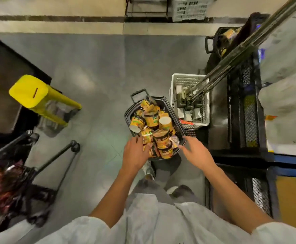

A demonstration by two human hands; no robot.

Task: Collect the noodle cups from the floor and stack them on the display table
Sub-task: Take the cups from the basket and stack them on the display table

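Clearly we are early on: our left hand rests with loose fingers against the nearest noodle cups, its grip closed round nothing we can make out, while our right hand hovers spread-fingered just beside the basket rim, holding nothing. Beyond our hands the cups lie heaped (some tipped on their sides) in that black basket on the floor. No stacked cups show anywhere, so the whole stacking job looks still ahead.
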